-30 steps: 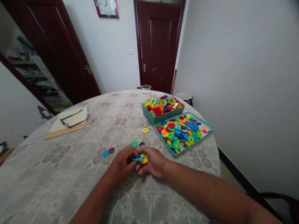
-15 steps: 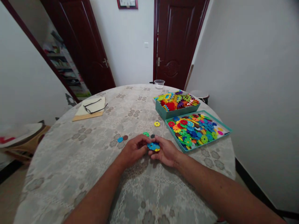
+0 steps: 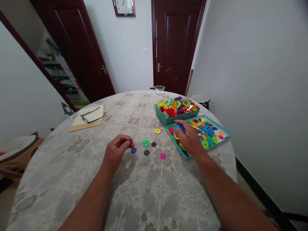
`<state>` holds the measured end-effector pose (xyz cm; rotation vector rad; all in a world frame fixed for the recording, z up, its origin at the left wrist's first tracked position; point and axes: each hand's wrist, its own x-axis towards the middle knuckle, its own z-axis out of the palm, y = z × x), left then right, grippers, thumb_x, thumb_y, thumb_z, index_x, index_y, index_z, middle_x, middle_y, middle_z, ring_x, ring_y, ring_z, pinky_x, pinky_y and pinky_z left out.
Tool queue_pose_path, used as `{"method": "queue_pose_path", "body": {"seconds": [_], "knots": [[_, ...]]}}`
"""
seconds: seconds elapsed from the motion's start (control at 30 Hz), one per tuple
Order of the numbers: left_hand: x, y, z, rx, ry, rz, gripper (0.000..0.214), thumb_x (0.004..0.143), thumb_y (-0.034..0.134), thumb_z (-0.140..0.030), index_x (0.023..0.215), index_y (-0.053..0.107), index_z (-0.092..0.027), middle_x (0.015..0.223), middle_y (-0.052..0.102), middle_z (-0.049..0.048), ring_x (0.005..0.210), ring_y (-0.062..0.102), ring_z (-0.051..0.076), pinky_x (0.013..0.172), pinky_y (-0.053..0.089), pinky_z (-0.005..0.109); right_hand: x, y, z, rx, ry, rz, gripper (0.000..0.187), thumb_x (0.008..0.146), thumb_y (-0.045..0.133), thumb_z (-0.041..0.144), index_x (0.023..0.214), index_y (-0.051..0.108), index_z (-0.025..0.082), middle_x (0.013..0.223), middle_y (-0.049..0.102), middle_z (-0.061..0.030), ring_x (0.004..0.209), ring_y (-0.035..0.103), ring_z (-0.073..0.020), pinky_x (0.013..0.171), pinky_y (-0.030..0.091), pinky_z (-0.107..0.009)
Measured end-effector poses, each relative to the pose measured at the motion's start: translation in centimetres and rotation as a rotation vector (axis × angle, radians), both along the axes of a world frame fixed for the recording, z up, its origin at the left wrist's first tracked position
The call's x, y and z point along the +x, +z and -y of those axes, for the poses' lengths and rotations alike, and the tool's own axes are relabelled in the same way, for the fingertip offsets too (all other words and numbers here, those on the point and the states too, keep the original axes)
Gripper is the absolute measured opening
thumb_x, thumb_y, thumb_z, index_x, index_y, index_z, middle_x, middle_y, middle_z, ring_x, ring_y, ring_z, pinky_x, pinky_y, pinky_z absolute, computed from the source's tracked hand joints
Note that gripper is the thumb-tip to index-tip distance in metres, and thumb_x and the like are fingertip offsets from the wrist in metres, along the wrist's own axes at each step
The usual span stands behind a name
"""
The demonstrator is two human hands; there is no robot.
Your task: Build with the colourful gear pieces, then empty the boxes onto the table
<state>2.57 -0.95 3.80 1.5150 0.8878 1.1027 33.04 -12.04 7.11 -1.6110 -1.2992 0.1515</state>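
Note:
My left hand (image 3: pixel 117 152) is closed in a pinch above the table at left. A small dark blue notched plastic disc (image 3: pixel 133 150) shows at its fingertips. My right hand (image 3: pixel 190 138) reaches over the shallow green tray (image 3: pixel 177 146), its fingers curled round blue notched discs (image 3: pixel 179 128); how many cannot be told. Between the hands lie a green disc (image 3: pixel 146 143), a dark grey disc (image 3: pixel 153 144), another dark grey disc (image 3: pixel 146 153) and a pink disc (image 3: pixel 163 156). A yellow disc (image 3: pixel 157 131) lies farther back.
Behind the tray of coloured discs stands a deeper green box (image 3: pixel 176 120) heaped with plastic pieces. A clear bowl (image 3: pixel 159 89) sits at the table's far edge. Eyeglasses (image 3: pixel 92 117) rest on a pale pad (image 3: pixel 84 126) at left. A patterned cloth (image 3: pixel 144 189) covers the round table.
My hands have parted from the stack of discs they held together. The right moved right, over the tray, with blue discs; the left moved left. Pink, dark grey and blue discs now show between them.

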Motion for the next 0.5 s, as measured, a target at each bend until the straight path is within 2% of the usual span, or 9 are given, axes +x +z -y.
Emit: {"method": "queue_pose_path", "body": {"seconds": [0.07, 0.13, 0.2, 0.27, 0.33, 0.4, 0.5], "knots": [[-1.2, 0.8, -0.5, 0.016, 0.194, 0.037, 0.023, 0.084, 0.073, -0.036, 0.097, 0.069, -0.018, 0.081, 0.073, 0.0021, 0.076, 0.073, 0.020, 0.075, 0.061, 0.035, 3.6, -0.2, 0.0, 0.055, -0.167, 0.210, 0.037, 0.096, 0.049, 0.028, 0.127, 0.065, 0.017, 0.122, 0.073, -0.0146, 0.113, 0.067, -0.0296, 0.104, 0.051, -0.048], [-2.7, 1.5, -1.2, 0.038, 0.341, 0.008, 0.025, 0.082, 0.072, -0.038, 0.097, 0.069, -0.018, 0.083, 0.073, 0.0020, 0.079, 0.073, 0.021, 0.077, 0.061, 0.035, 6.8, -1.4, -0.4, 0.033, -0.264, 0.358, 0.039, 0.094, 0.047, 0.024, 0.126, 0.066, 0.014, 0.122, 0.072, -0.0184, 0.112, 0.067, -0.0318, 0.103, 0.051, -0.050], [-4.2, 1.8, -1.7, 0.060, 0.423, -0.177, 0.027, 0.081, 0.070, -0.038, 0.098, 0.071, -0.017, 0.088, 0.073, 0.0032, 0.082, 0.073, 0.021, 0.079, 0.060, 0.035, 9.1, -3.0, -0.8, 0.001, -0.327, 0.457, 0.042, 0.090, 0.045, 0.020, 0.125, 0.066, 0.012, 0.120, 0.071, -0.0201, 0.112, 0.066, -0.0327, 0.102, 0.051, -0.050], [-5.5, 1.5, -1.9, 0.068, 0.428, -0.462, 0.030, 0.082, 0.067, -0.037, 0.105, 0.072, -0.017, 0.097, 0.076, 0.0060, 0.086, 0.073, 0.022, 0.081, 0.059, 0.035, 10.2, -4.3, -1.1, -0.026, -0.368, 0.535, 0.042, 0.088, 0.047, 0.019, 0.125, 0.066, 0.010, 0.116, 0.071, -0.0220, 0.111, 0.065, -0.0350, 0.102, 0.050, -0.053], [-6.0, 0.7, -1.9, 0.073, 0.381, -0.750, 0.035, 0.086, 0.064, -0.034, 0.116, 0.071, -0.017, 0.112, 0.075, 0.0100, 0.095, 0.073, 0.023, 0.084, 0.057, 0.033, 10.2, -4.6, -1.2, -0.005, -0.372, 0.580, 0.042, 0.089, 0.048, 0.020, 0.126, 0.065, 0.008, 0.117, 0.070, -0.0236, 0.114, 0.064, -0.0366, 0.103, 0.049, -0.056], [-5.9, -0.3, -1.8, 0.099, 0.324, -1.000, 0.043, 0.089, 0.062, -0.031, 0.128, 0.068, -0.015, 0.124, 0.072, 0.0146, 0.106, 0.071, 0.025, 0.091, 0.054, 0.033, 9.1, -4.2, -1.2, 0.073, -0.332, 0.596, 0.040, 0.090, 0.048, 0.020, 0.125, 0.066, 0.009, 0.120, 0.069, -0.0237, 0.118, 0.062, -0.0363, 0.107, 0.046, -0.057], [-4.9, -1.4, -1.5, 0.153, 0.270, -1.205, 0.048, 0.089, 0.066, -0.030, 0.134, 0.066, -0.015, 0.128, 0.069, 0.0183, 0.120, 0.064, 0.031, 0.103, 0.047, 0.037, 5.7, -2.9, -1.1, 0.208, -0.190, 0.572, 0.032, 0.094, 0.047, 0.019, 0.118, 0.068, 0.014, 0.121, 0.070, -0.0196, 0.120, 0.062, -0.0330, 0.111, 0.045, -0.056]]}}
